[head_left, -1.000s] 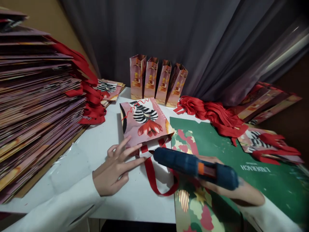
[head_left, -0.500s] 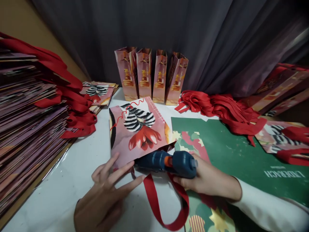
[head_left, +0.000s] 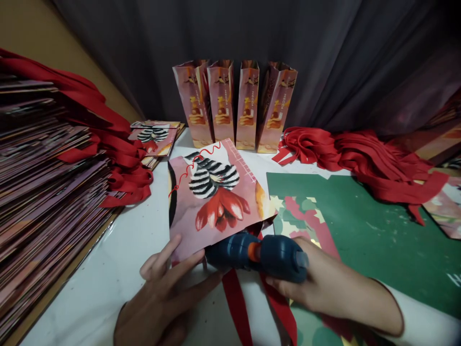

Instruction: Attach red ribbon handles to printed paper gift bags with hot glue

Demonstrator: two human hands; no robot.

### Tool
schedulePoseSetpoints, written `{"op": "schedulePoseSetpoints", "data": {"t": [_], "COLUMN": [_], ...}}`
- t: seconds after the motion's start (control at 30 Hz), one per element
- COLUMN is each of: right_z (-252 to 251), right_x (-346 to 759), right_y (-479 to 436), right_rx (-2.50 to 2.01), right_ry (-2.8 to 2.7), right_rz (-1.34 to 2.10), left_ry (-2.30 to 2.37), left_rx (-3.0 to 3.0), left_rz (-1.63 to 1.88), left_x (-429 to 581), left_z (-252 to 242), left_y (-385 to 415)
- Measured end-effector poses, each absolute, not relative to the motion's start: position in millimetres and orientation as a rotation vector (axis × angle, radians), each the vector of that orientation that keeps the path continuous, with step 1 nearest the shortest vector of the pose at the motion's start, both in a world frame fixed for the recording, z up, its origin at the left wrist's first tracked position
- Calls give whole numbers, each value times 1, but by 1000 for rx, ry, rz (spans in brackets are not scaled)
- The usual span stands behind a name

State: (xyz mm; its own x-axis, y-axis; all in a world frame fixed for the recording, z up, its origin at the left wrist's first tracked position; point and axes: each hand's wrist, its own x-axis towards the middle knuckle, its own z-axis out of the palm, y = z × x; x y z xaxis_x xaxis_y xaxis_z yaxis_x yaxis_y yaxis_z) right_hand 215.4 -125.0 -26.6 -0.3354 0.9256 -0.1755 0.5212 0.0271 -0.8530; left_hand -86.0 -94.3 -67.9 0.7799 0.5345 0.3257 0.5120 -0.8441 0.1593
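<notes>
A pink paper bag (head_left: pixel 183 216) with a zebra-striped and red flower print lies on the table, its mouth edge toward me. My left hand (head_left: pixel 162 288) rests at its near left edge, fingers spread and touching the paper. My right hand (head_left: pixel 324 278) is wrapped round a dark blue hot glue gun (head_left: pixel 234 250) with an orange part and a clear glue stick at its back. The gun points left, its nose hidden under the bag's top panel. A red ribbon handle (head_left: pixel 236 302) hangs from the bag toward me.
Several upright paper bags (head_left: pixel 247 110) stand against a dark curtain (head_left: pixel 252 29). Flat bags with red ribbons form a tall stack (head_left: pixel 46 192) on the left. Red ribbons (head_left: pixel 374 158) lie at the back right, beside a green sheet (head_left: pixel 378 230) and a patterned sheet (head_left: pixel 306 226).
The view has shifted slightly, so most things on the table appear further right. The glue gun stays at the bag's mouth, and my left hand keeps its place on the bag edge.
</notes>
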Motion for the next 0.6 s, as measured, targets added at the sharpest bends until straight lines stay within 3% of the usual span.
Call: {"op": "schedulePoseSetpoints", "data": {"t": [0.6], "right_z": [-17], "right_x": [220], "right_y": [-130], "right_rx": [-1593], "right_ry": [-1890], "right_rz": [1123], "left_ry": [817], "left_rx": [2889], "left_rz": [580], "left_x": [-90], "left_z": [-75], "left_y": [-92]}}
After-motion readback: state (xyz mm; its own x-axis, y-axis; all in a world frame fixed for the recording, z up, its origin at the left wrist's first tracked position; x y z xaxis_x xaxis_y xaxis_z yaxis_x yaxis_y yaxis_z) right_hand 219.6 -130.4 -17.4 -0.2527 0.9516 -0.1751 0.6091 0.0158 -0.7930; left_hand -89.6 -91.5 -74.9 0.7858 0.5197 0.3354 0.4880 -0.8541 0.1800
